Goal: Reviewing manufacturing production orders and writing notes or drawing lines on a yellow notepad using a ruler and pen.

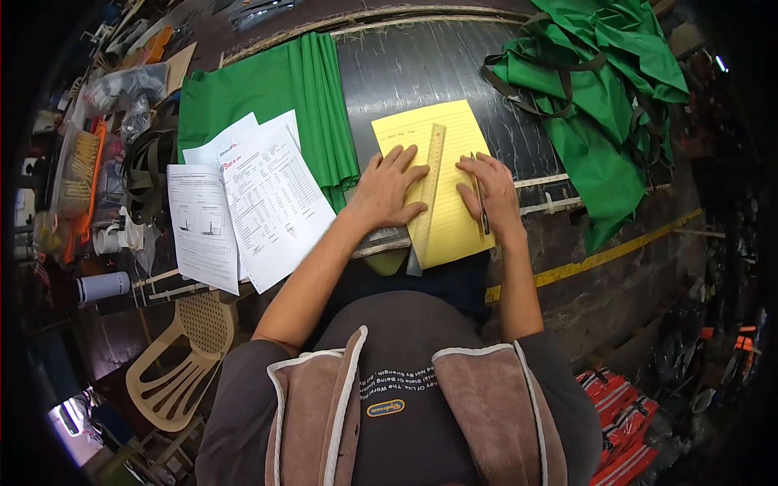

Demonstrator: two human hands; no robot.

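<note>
— Where's the ruler (430, 182)?

— On the yellow pad (438, 180), which lies at the near edge of the dark tabletop (421, 73). Its long axis runs from the near edge toward the far one, tilted slightly right at the far end; the near end sticks out past the pad's lower edge.

— And the hands?

— The left hand (387, 190) lies flat and open, fingers spread, pressing the ruler's left side and the pad. The right hand (489, 193) rests on the pad just right of the ruler, fingers loosely curled around a pen (480, 194), which runs nearly parallel to the ruler.

— Anything else around?

— Printed sheets (251, 206) left of the pad, on folded green cloth (267, 89); more green cloth with straps (604, 97) toward the far right corner.
</note>
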